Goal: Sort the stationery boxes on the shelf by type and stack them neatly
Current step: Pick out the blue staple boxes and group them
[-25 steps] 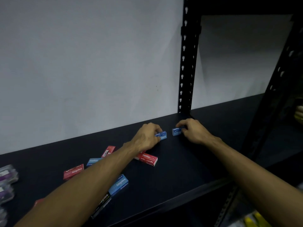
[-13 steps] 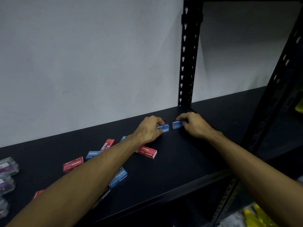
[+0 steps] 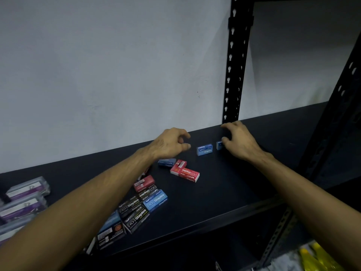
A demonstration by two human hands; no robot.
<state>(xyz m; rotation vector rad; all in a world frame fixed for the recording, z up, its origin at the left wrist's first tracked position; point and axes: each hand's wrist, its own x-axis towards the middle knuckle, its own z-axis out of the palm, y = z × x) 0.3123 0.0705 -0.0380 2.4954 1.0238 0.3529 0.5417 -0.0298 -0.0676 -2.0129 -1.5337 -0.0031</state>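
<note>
Two small blue staple boxes stand side by side at the back of the black shelf (image 3: 224, 184): one blue box (image 3: 204, 150) in full view, the other blue box (image 3: 219, 145) half hidden by my right hand (image 3: 239, 142). That hand's thumb is at the box while its fingers arch above it. My left hand (image 3: 172, 143) hovers left of the first box, loosely curled and holding nothing. Below it lie a blue box (image 3: 167, 162), a red staple box (image 3: 185, 173) and a heap of red, black and blue boxes (image 3: 145, 200).
Clear cases with purple labels (image 3: 25, 198) are piled at the shelf's left end. A black perforated upright (image 3: 236, 61) rises behind my right hand, and another post (image 3: 332, 124) frames the right side. Yellow items (image 3: 316, 255) lie below the shelf.
My left hand has let go of its blue box and drawn back to the left. My right hand's fingers have lifted off the other blue box. More of the box heap shows.
</note>
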